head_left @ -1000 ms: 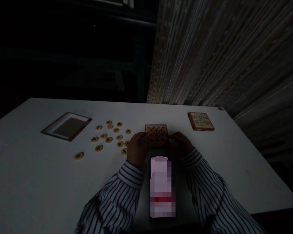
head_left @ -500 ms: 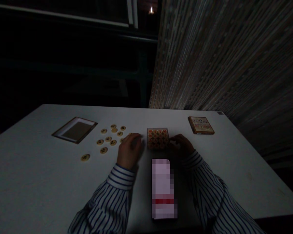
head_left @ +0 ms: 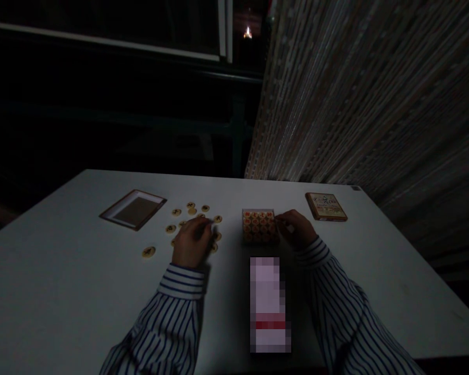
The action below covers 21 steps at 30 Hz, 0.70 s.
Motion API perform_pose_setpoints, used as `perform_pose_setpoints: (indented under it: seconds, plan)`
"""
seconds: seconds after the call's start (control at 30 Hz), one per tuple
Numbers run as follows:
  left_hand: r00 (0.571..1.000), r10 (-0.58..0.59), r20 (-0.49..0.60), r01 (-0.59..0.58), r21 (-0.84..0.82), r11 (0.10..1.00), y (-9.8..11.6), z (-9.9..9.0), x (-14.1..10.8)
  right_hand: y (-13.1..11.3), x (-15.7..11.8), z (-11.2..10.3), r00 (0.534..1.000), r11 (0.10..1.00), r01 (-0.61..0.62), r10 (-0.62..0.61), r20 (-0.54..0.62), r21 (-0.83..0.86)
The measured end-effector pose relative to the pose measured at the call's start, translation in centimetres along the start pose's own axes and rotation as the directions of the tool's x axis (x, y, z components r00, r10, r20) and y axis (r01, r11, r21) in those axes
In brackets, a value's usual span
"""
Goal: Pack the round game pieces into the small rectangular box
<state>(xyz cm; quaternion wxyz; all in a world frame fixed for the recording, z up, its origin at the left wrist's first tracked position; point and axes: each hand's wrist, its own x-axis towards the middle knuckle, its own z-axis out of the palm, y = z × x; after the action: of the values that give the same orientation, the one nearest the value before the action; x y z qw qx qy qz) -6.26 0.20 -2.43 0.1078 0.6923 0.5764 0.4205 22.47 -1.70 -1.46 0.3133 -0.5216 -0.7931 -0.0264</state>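
My left hand (head_left: 193, 242) is over the loose Chinese chess pieces, fingers curved and tips pointing right. In the dim light I cannot make out whether a piece is between them. Round wooden pieces with dark characters, such as one (head_left: 171, 228) left of the hand and another (head_left: 218, 219) just right of it, lie scattered about; the hand covers some. My right hand (head_left: 297, 229) pinches the right edge of a clear box (head_left: 260, 237). Rows of pieces with red characters (head_left: 261, 223) fill that box, which rests on the table.
A shallow open box part (head_left: 135, 210) lies at the back left of the white table (head_left: 82, 281). At the back right is a flat printed box (head_left: 326, 207). A blurred pale object with a red band (head_left: 268, 291) sits in front. A string curtain (head_left: 336, 94) hangs behind.
My left hand has moved left, away from the clear box and over the loose pieces. My right hand stays at the box's right edge. The view has shifted slightly.
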Motion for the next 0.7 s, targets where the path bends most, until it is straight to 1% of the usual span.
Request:
perform_pose_setpoints:
  seconds: [0.17,0.33,0.47,0.6,0.7]
  plan:
    - [0.999,0.033,0.012,-0.033,0.037,0.999,-0.3,0.2,-0.4,-1.1,1.0,-0.3,0.999,0.999,-0.03,0.03,0.014,-0.032]
    - [0.996,0.084,0.006,-0.085,0.061,0.995,-0.6,0.5,-0.7,-2.4,2.3,-0.6,0.999,0.999,-0.008,0.01,0.034,-0.044]
    - [0.997,0.083,0.004,-0.083,0.092,0.992,-0.8,0.6,-0.8,-3.6,3.6,-0.7,0.999,0.998,0.002,0.001,0.046,-0.059]
    - [0.992,0.109,0.057,-0.116,0.145,0.983,-1.1,0.8,-0.8,-4.6,4.8,-0.4,0.997,0.996,0.028,-0.022,0.069,-0.083]
    - [0.987,0.129,0.092,-0.142,0.151,0.978,-1.3,0.7,-0.8,-5.1,5.7,0.0,0.995,0.993,0.03,-0.019,0.102,-0.113]
